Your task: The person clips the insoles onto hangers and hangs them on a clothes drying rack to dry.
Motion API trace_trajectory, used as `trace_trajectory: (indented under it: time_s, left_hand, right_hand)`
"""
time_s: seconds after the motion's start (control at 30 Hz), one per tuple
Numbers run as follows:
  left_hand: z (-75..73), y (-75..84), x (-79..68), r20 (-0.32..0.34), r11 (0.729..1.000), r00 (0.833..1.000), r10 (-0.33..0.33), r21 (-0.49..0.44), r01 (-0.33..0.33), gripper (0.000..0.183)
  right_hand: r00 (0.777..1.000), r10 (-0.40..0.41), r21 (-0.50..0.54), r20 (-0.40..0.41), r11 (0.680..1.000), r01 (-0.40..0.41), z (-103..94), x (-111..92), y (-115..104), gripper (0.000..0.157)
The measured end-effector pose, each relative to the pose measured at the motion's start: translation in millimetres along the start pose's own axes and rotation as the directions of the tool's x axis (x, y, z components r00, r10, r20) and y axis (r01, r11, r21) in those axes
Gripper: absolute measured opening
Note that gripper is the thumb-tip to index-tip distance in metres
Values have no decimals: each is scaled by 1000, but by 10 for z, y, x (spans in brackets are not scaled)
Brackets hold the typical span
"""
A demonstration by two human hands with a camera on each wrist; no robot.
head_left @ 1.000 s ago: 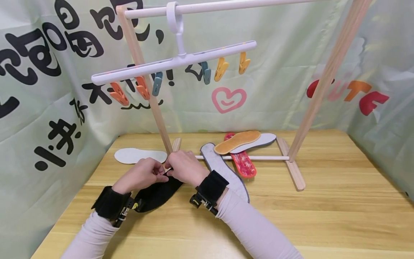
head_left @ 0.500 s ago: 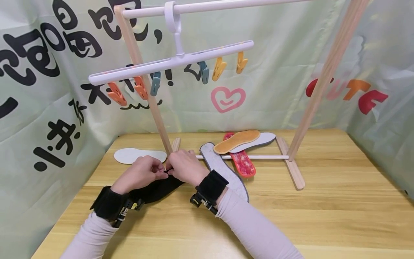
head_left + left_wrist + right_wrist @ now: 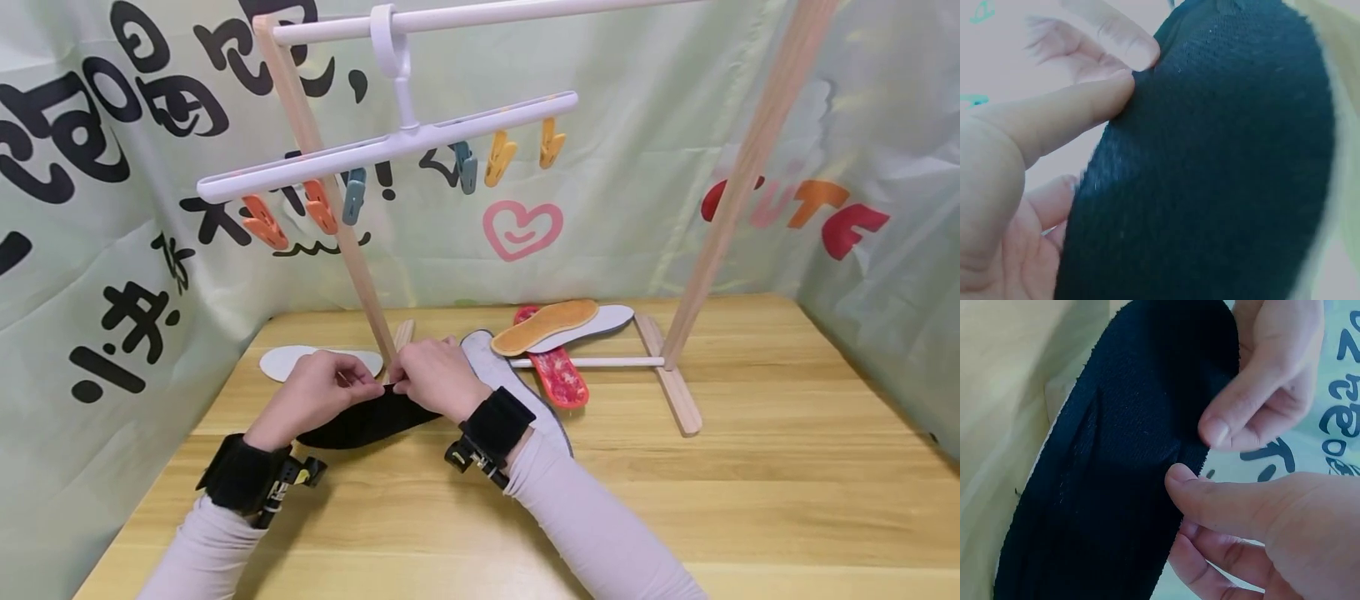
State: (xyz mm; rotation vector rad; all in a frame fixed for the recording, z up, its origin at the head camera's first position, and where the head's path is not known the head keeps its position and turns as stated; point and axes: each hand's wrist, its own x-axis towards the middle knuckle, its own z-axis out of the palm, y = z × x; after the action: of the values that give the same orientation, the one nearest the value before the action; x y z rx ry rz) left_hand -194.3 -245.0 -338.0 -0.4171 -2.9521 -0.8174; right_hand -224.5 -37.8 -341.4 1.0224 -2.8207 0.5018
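Observation:
A black insole (image 3: 367,421) is held up by its upper long edge, between my two hands. My left hand (image 3: 315,396) pinches that edge with thumb and fingers. Close beside it my right hand (image 3: 441,379) pinches the same edge. In the left wrist view, the dark fabric face of the insole (image 3: 1210,156) fills the middle, with the left thumb pressing its rim. From the right wrist, the right thumb lies on the face of the insole (image 3: 1129,437) and the fingers pass behind it.
A white clip hanger (image 3: 408,142) with orange, blue and yellow clothespins hangs from the rack's bar (image 3: 480,18). A white insole (image 3: 281,362) lies behind the left hand. Grey (image 3: 517,387), red (image 3: 561,379), orange (image 3: 543,327) and white (image 3: 592,325) insoles lie to the right, partly overlapping.
The black insole has been lifted and turned, so its lower edge hangs higher. Both hands keep their pinch on its upper edge and have shifted slightly. The head view has moved a little.

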Motion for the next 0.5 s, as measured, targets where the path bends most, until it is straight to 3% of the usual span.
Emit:
trace_trajectory:
  time_s: [0.27, 0.5]
  left_hand:
    - [-103, -64, -19, -98, 998, 994, -44, 47, 49, 25]
    - [-144, -101, -28, -151, 993, 982, -114, 26, 119, 38]
  right_hand:
    - [999, 29, -9, -38, 1000, -29, -94, 13, 144, 7]
    - [997, 57, 42, -52, 998, -55, -162, 4, 231, 7]
